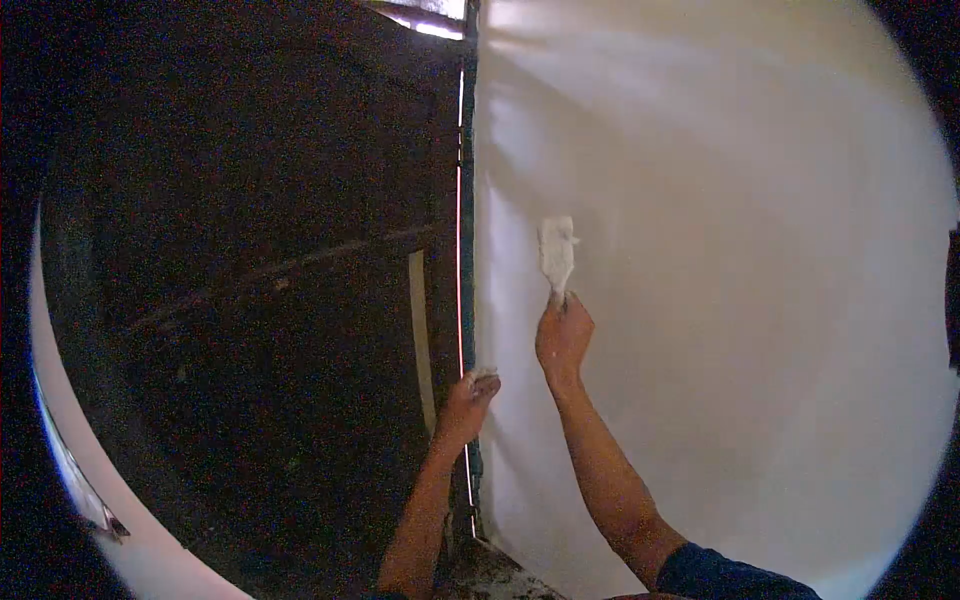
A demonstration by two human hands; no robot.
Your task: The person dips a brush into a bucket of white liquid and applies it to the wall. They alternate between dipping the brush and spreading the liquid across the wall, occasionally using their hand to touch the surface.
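White wall fills the right half of the head view, smooth and pale, while the left half is a dark, dim opening where little can be made out.

Nearest the viewer, two bare forearms rise from the bottom edge, the right one coming out of a dark blue sleeve (715, 578). The left hand (466, 402) is closed around a small pale lump of material (484, 375) that shows just above its fingers; what the lump is cannot be told. This hand sits at the wall's left edge, right beside a thin dark vertical frame (467, 200) that divides the white wall (750, 250) from the dark space.

Higher up and a little to the right of the left hand, the right hand (563, 335) is closed in a grip around the handle of a flat scraper-like tool (556, 252). The blade points upward from the fist, is coated in white material, and lies against the wall surface.

Left of the left hand, past the frame, a narrow pale strip (420, 330) stands upright in the darkness. Farther up, beyond both hands, a small bright patch (425, 15) shows at the top of the frame.
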